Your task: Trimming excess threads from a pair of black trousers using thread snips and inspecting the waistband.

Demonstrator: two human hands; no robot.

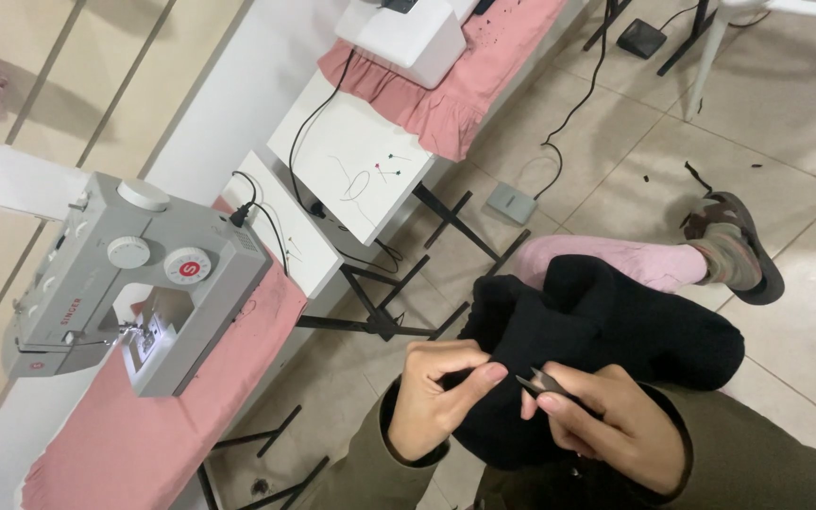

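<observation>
The right hand (606, 416) sits lowest in view, its fingers (552, 403) clenched around a small dark snipper (542, 382) whose tip points toward the left hand (441, 392). The left hand's fingers (491, 372) pinch a fold of the black cloth (616, 331), just beside the snipper's tip; whether a thread lies between them is too fine to tell. The cloth is bunched on the person's lap, spreading up and to the right of both hands, with olive sleeves (757, 463) below. Beyond the cloth a pink trouser leg (616, 257) ends in a worn shoe (739, 247) on the tiled floor (786, 123). Well to the left of the fingers, a grey sewing machine (134, 283) stands on a worktop under a pink cover (144, 434), its lamp lit. Farther up, a white worktop (347, 151) carries pins and a loop of thread, and a foot pedal (512, 202) lies on the floor.
</observation>
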